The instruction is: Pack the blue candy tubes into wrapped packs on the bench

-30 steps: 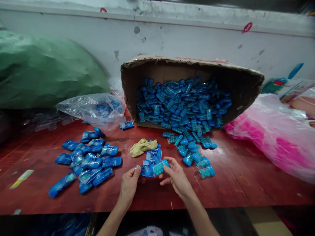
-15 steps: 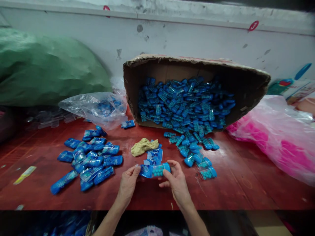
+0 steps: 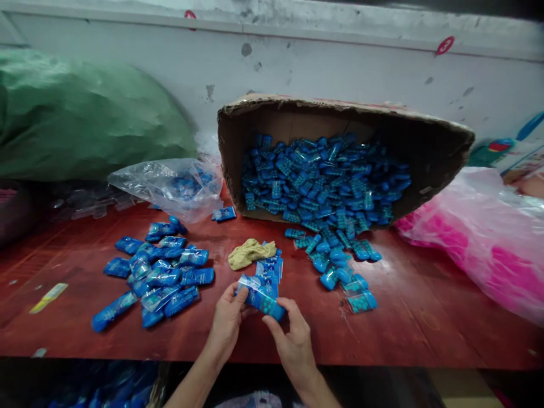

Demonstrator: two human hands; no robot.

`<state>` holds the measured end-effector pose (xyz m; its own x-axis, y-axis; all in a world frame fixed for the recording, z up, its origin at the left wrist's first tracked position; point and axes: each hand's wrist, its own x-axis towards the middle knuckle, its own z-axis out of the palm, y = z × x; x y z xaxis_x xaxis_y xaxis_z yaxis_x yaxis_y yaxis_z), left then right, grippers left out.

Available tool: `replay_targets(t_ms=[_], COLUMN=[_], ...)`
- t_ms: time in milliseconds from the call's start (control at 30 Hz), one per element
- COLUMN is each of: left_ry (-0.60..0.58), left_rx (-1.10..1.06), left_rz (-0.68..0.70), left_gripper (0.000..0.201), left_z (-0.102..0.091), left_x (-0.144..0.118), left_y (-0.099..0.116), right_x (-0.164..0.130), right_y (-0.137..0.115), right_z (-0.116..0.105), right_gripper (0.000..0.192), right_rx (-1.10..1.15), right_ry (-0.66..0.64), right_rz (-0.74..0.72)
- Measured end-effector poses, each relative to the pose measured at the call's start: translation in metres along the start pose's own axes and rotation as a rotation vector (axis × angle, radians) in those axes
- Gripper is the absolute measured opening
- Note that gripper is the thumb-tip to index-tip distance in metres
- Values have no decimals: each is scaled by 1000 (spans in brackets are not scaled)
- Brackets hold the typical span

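Both hands [image 3: 259, 328] around blue-beaded clear packet [image 3: 262, 297]

1. Your left hand [image 3: 227, 323] and right hand [image 3: 293, 340] meet at the near edge of the red wooden table [image 3: 425, 323], both on one small clear packet of blue beads [image 3: 261, 297].
2. Left of your hands: heap of sealed blue packets [image 3: 159, 272].
3. Just behind the held packet: stack of blue printed cards [image 3: 270, 266], with a crumpled yellow cloth [image 3: 250, 252] touching it at the rear left.
4. Behind that: tipped brown cardboard box [image 3: 340, 122], against the wall, holding loose blue blister strips [image 3: 318, 181] that spill onto the table towards your right.
5. Left of the box: clear plastic bag [image 3: 168, 184]; further left, large green sack [image 3: 85, 119].
6. Right of the box: pink plastic bag [image 3: 480, 238].
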<state>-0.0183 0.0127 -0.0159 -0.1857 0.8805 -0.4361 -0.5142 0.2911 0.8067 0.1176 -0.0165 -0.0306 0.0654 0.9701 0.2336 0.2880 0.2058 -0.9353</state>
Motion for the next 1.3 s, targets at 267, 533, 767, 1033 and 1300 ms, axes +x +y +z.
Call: replay_targets(t_ms=[267, 533, 767, 1033, 1300], left_ry=[-148, -281, -542, -387, -127], left_rx=[-139, -161, -52, -156, -199], left_rz=[-244, -353, -430, -418, -331], left_gripper=[21, 16, 22, 15, 14], left_z=[0, 1, -7, 2, 18], left_x=[-5, -7, -5, -10, -18], left_y=[1, 7, 20, 8, -7], right_x=[4, 17, 27, 29, 20], right_y=[-6, -7, -13, -9, 0], right_z=[-3, -6, -18, -16, -8], right_gripper=[33, 40, 66, 57, 45], right_rx=[149, 438, 285, 305, 226], right_ry=[-231, -264, -425, -517, -385], right_rz=[46, 305, 156, 136, 96])
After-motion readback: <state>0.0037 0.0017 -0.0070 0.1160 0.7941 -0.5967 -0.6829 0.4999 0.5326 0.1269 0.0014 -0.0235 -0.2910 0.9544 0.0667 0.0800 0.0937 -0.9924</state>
